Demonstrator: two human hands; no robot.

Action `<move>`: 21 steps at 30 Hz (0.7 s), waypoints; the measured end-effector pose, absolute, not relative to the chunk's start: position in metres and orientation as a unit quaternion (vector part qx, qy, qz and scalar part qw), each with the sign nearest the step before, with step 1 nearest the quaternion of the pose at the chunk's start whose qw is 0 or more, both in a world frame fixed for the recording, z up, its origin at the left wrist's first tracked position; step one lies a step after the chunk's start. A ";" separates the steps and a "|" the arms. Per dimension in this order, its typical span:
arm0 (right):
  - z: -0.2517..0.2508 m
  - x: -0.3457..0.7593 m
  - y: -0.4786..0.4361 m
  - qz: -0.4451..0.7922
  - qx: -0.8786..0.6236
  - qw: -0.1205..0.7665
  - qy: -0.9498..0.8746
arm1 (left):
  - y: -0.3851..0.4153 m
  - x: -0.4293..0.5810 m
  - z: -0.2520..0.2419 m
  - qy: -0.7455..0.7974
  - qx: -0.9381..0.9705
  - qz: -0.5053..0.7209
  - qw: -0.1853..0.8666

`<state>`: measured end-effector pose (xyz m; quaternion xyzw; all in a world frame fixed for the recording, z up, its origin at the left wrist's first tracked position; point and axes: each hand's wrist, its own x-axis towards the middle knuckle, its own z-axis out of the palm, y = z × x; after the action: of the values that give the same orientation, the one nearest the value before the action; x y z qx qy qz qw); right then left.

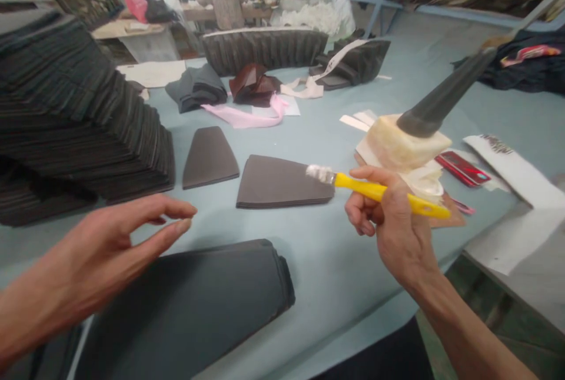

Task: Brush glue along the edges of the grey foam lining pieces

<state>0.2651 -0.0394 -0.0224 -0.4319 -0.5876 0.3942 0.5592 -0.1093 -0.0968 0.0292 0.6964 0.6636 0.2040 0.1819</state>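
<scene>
A yellow-handled paintbrush [373,190] with white-coated bristles is held in my right hand [395,221]. Its bristle end overlaps the right part of a small stack of brown-grey cut pieces [282,183] in view; whether it touches them I cannot tell. My left hand [141,233] hovers over the left side of the table, thumb and forefinger apart, holding nothing. Below it lies a stack of larger dark cut pieces [198,303]. One more small brown-grey stack [210,156] sits farther back, between the tall pile and the other small stack.
A tall pile of dark cut pieces [79,109] rises at left. At right, a pale block [406,142] has a dark cylinder [445,95] standing slanted on it, near a red phone-like object [463,168]. Bundled dark pieces [265,50] and pink fabric [247,115] lie behind.
</scene>
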 end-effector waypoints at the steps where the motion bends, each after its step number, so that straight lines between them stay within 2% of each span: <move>1: -0.021 0.264 -0.035 0.403 -0.441 0.551 -0.584 | -0.079 -0.095 0.033 0.640 0.720 0.174 0.202; 5: -0.023 0.260 -0.021 0.427 -0.459 0.543 -0.559 | -0.025 -0.062 0.024 0.530 0.817 0.129 0.185; 10: -0.033 0.262 -0.005 0.466 -0.455 0.598 -0.467 | 0.015 -0.061 -0.013 0.432 0.883 0.104 0.149; 16: -0.039 0.270 0.005 0.504 -0.454 0.612 -0.407 | 0.040 -0.057 -0.023 0.415 0.899 0.044 0.130; 21: -0.036 0.275 0.002 0.512 -0.461 0.621 -0.374 | 0.052 -0.050 -0.016 0.414 0.902 0.058 0.110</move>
<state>0.2751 0.0023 -0.0357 -0.4607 -0.3740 0.5119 0.6211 -0.0499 0.0524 -0.0165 0.9019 0.4138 0.0576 0.1096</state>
